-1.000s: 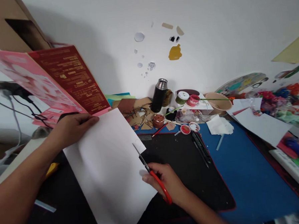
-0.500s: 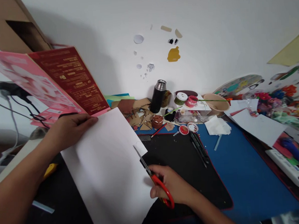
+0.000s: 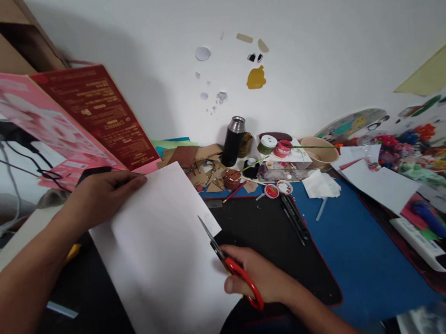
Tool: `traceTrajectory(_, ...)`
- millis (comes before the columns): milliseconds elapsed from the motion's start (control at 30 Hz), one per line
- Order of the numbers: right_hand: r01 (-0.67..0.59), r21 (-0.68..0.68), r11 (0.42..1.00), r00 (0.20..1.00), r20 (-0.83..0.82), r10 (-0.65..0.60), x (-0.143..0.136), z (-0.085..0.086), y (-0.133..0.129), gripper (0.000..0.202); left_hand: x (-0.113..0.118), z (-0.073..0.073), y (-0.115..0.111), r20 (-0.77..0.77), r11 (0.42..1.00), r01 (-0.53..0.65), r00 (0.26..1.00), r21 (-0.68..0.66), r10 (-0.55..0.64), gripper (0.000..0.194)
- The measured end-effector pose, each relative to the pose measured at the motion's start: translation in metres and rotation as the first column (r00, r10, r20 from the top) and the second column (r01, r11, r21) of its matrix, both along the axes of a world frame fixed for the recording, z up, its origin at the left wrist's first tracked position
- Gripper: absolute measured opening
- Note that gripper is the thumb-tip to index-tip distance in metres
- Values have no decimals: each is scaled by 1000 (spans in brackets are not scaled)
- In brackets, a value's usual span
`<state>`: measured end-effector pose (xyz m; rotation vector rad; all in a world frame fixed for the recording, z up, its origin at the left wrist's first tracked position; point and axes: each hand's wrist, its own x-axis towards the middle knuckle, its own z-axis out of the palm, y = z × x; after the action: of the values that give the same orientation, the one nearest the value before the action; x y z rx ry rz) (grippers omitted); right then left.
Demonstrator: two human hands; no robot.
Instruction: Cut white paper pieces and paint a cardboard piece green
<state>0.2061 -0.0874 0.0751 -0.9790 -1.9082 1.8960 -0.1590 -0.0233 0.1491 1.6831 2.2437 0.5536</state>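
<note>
A large white sheet of paper (image 3: 164,255) is held up over the black mat (image 3: 263,224). My left hand (image 3: 108,195) pinches its upper left edge between thumb and fingers. Red-handled scissors (image 3: 246,280) are in my right hand (image 3: 256,275), fingers through the handles. Their blades lie across the right edge of the sheet, pointing up and left, beside a small faint drawn mark near the corner. The lower right edge of the sheet is cut unevenly.
Behind the mat stand a black thermos (image 3: 232,141), paint jars (image 3: 267,143) and cardboard scraps (image 3: 208,170). Black pens (image 3: 295,215) lie on the mat's right side. A pink and red box (image 3: 101,118) rises at left; a power strip (image 3: 417,241) lies at right.
The view has shifted slightly, so the background sits a little further left and up. Both hands keep their grips, and the scissors stay at the sheet's right edge.
</note>
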Motion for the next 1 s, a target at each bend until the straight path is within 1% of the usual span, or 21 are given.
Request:
traceTrajectory(133, 79, 64, 995, 997, 7, -79, -7, -6, -4, 54, 3, 0, -2, 18, 1000, 2, 1000, 7, -2, 56)
traceTrajectory(267, 105, 61, 993, 994, -2, -105, -13, -8, -6, 56, 5, -2, -3, 26, 1000, -7, 1000, 0, 7, 56)
traceTrajectory(500, 166, 40, 985, 986, 18, -167, -20, -9, -9, 55, 7, -5, -7, 39, 997, -28, 999, -67, 31, 59)
traceTrajectory(833, 189, 69, 980, 979, 67, -193, -24, -20, -9, 51, 0, -15, -7, 34, 997, -42, 998, -65, 45, 62)
traceTrajectory(1000, 213, 89, 973, 973, 74, -220, -25, -28, -11, 50, 0, -18, -7, 42, 996, -29, 999, -85, 33, 63)
